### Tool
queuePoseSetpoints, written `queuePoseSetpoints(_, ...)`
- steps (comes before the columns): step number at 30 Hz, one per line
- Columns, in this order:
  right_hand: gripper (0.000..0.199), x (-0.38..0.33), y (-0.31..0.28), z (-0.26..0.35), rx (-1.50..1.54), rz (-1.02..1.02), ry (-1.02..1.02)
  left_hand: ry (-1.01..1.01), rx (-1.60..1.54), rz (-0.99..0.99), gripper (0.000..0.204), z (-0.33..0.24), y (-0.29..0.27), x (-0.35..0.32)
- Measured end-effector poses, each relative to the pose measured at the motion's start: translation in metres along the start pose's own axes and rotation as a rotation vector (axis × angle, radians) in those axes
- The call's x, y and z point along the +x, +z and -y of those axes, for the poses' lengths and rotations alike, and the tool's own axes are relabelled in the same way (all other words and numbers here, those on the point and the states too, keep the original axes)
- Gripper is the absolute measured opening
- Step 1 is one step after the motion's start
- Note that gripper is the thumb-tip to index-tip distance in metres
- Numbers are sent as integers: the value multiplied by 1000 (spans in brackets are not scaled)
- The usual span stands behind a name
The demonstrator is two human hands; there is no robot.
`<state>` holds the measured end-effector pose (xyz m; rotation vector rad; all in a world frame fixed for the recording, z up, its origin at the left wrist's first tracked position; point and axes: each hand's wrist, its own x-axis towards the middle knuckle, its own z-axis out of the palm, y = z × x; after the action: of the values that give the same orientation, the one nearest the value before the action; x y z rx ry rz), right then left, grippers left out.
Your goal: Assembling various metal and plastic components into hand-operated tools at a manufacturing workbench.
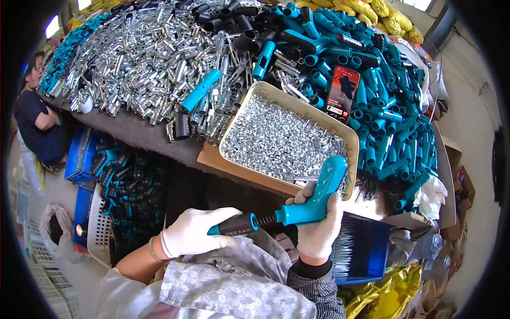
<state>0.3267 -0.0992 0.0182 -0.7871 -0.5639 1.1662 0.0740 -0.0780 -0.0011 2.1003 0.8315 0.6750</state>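
Note:
My left hand (194, 233), in a white glove, is closed round a black and teal cylindrical sleeve (239, 225). In my white-gloved right hand (320, 229) is a teal pistol-shaped plastic housing (317, 195), its rounded end tilted up and to the right. A dark coil spring (267, 219) bridges the gap between the sleeve and the housing's open end. Both parts are over my lap, just in front of a cream tray (353, 139) full of small metal pieces (281, 141). The palm side of each hand is partly hidden.
A heap of metal fittings (154, 58) covers the bench, with teal housings (380, 101) piled at right. A phone (342, 94) leans there. Below left, a white basket (98, 228) stands beside black-teal parts (125, 178). A blue bin (377, 250) holds metal rods. Another person (37, 119) is at far left.

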Motion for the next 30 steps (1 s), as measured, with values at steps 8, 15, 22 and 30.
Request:
queuePoseSetpoints(8, 47, -8, -9, 7, -175, 69, -182, -50, 231, 90, 60, -19, -3, 12)
queuePoseSetpoints(15, 64, -1, -17, 27, -143, 256, -27, 113, 319, 8, 57, -20, -11, 22)
queuePoseSetpoints(22, 59, 7, -29, 57, -280, 620, 221, 63, 0, 141, 64, -31, -11, 39)
queuePoseSetpoints(30, 56, -10, -26, 72, -1044, 856, 283, -91, 301, 573, 61, -42, -28, 44)
